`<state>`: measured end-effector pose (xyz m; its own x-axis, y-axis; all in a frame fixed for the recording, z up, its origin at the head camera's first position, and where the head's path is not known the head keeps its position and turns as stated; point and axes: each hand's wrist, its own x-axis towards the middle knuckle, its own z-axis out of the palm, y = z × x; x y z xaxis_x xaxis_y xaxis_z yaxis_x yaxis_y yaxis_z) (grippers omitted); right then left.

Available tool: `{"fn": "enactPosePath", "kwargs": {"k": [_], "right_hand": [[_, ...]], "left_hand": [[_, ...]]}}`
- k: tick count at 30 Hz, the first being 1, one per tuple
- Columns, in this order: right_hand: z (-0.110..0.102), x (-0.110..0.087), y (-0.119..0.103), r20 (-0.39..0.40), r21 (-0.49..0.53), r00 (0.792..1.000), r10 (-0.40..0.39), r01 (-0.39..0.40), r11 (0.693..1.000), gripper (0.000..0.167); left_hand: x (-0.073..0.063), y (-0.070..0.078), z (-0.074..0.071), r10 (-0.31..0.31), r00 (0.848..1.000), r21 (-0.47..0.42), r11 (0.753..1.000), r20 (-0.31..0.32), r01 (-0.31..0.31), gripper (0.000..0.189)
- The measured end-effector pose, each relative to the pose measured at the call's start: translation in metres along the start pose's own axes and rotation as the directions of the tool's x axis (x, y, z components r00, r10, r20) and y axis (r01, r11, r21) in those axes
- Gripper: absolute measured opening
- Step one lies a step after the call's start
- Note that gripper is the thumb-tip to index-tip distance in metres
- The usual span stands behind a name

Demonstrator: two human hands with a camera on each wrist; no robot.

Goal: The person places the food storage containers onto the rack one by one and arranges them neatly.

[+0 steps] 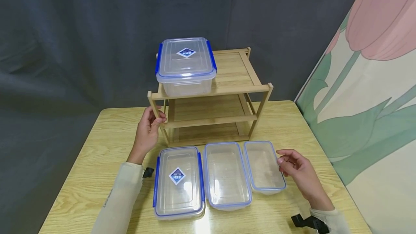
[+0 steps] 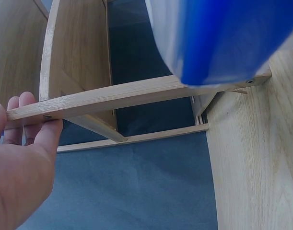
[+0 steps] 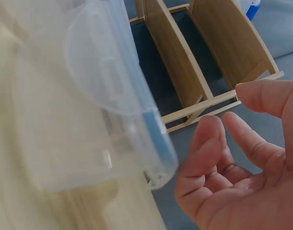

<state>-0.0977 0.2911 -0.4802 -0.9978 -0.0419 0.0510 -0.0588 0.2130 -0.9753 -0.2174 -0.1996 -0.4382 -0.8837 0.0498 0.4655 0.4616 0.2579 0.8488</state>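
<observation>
The left hand (image 1: 147, 133) is curled round the near left leg (image 1: 154, 105) of a three-tier, light-brown wooden rack (image 1: 232, 69), its thumb on one side of the wood and its fingers on the other. The right hand (image 1: 297, 172) is in front of the rack and out to its right, half open, with the fingers loosely bent and nothing in its hold; its fingertips are just beside the right edge of a small, clear plastic rectangular container with a pale-blue rim (image 1: 264, 165), and the right wrist view shows a gap between them. The rack stands upright, its slightly splayed legs joined by flat wooden shelves. On the left part of its top shelf sits a deep, clear plastic box with blue side clips (image 1: 186, 64), its lid on and bearing a blue-and-white diamond label. Below, in front of the rack on the pale wood-grain tabletop (image 1: 97, 147), three containers lie in a row: at the left a flat, clear lidded box with blue clips (image 1: 178, 198) and a similar label, then a longer clear container with a pale-blue rim (image 1: 227, 172), then the small one at the right.
</observation>
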Motion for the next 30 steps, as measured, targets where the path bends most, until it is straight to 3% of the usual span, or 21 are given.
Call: {"fn": "enactPosePath", "kwargs": {"k": [6, 13, 30], "right_hand": [[0.0, -0.005, 0.008, -0.013, 0.001, 0.999, 0.032, -0.032, 0.999, 0.033], [0.0, -0.014, 0.018, -0.045, 0.07, 0.997, 0.062, -0.058, 0.996, 0.032], [-0.003, -0.031, 0.033, -0.077, 0.019, 0.976, 0.204, -0.203, 0.979, 0.038]], "left_hand": [[-0.001, 0.0, 0.0, 0.001, 1.0, -0.004, 1.0, -0.007, -0.001, 0.035], [0.0, -0.002, 0.001, 0.004, 1.0, -0.015, 1.0, -0.014, -0.004, 0.034], [-0.001, -0.002, 0.001, 0.007, 1.0, -0.004, 1.0, -0.017, -0.007, 0.033]]}}
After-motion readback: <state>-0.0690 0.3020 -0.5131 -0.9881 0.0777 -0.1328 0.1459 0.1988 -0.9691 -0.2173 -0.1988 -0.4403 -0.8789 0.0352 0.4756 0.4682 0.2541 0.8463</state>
